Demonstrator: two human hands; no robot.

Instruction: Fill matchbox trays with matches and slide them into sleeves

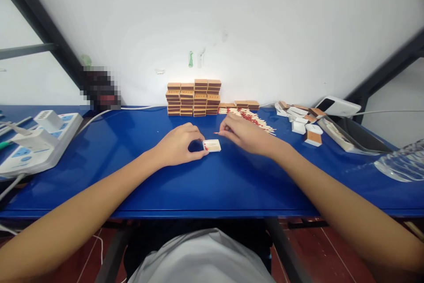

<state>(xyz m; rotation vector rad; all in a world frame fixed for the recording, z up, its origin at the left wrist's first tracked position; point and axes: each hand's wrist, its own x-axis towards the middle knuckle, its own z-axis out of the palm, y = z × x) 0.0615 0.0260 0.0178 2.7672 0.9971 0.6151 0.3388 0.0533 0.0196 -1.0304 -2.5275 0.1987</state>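
Observation:
My left hand [180, 144] rests on the blue table [212, 186] and pinches the left end of a small open matchbox tray [212, 145] that holds red-tipped matches. Just right of the tray, my right hand [243, 133] is closed in a pinch on a few red-tipped matches [217, 133], their heads pointing left over the tray. A loose pile of matches [256, 119] lies behind my right hand.
Stacked brown matchboxes [194, 97] stand against the wall. Loose white trays and box sleeves [303, 119] lie at the right, beside a white device [338, 106] and a flat tray [356, 137]. A white power strip [36, 141] sits at left; clear plastic [402, 166] at far right.

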